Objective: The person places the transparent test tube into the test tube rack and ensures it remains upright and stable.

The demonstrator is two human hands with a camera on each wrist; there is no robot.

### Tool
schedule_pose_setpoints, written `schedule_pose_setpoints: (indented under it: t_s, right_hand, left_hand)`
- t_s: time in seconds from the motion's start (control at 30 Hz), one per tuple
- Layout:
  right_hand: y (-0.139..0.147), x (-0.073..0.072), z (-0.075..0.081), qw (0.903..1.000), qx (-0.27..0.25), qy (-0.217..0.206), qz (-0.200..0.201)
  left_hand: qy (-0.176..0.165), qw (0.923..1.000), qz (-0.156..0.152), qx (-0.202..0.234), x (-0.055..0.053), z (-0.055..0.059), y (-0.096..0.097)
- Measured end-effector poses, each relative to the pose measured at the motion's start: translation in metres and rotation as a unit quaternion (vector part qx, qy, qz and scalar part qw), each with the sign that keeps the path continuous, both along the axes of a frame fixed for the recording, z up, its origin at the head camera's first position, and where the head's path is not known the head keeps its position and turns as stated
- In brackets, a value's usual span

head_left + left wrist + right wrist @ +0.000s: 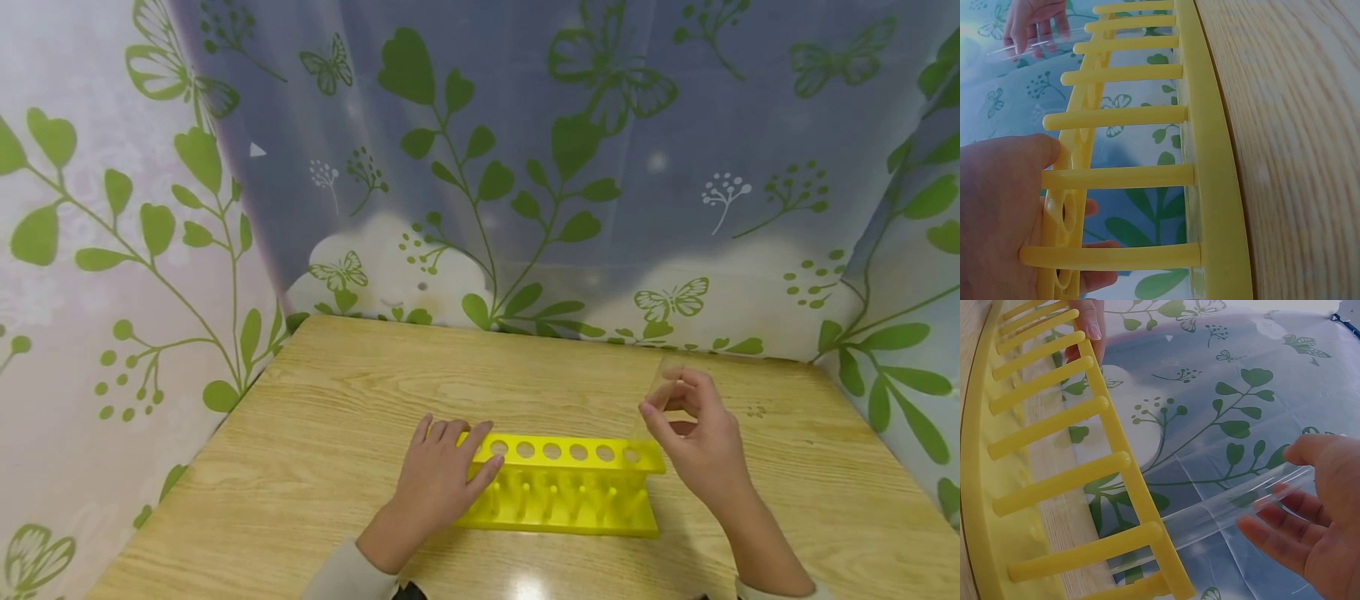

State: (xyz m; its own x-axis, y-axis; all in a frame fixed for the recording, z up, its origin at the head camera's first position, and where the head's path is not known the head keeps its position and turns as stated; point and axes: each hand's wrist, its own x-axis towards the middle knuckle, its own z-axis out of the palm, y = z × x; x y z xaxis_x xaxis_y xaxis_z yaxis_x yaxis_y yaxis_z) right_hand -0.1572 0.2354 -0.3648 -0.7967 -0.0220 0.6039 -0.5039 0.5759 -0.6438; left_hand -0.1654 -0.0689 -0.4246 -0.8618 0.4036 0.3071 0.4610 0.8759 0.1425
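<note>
A yellow plastic test tube rack (562, 487) stands on the table, with a row of round holes along its top and upright pegs below. My left hand (446, 475) grips the left end of its top bar, thumb (1044, 150) on the near side and fingertips behind. Beyond the rack's right end, my right hand (701, 437) holds a clear test tube (1216, 506) between thumb and fingers. The tube slants down towards the rack, and its lower part passes behind the top bar in the right wrist view. In the head view the tube is faint.
The wood-grain table (300, 467) extends to both sides of the rack. A curtain (480, 167) with green leaves and butterflies hangs along the table's back edge, and similar patterned cloth (97, 292) runs down the left side.
</note>
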Motion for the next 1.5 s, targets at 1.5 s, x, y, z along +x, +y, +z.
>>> schedule_pose_setpoints:
  t_s: [1.5]
  right_hand:
    - [0.0006, -0.0015, -0.0034, 0.9998, -0.012, 0.005, 0.013]
  left_hand:
    - [0.007, 1.0, 0.003, -0.001, -0.0009, -0.0016, 0.0]
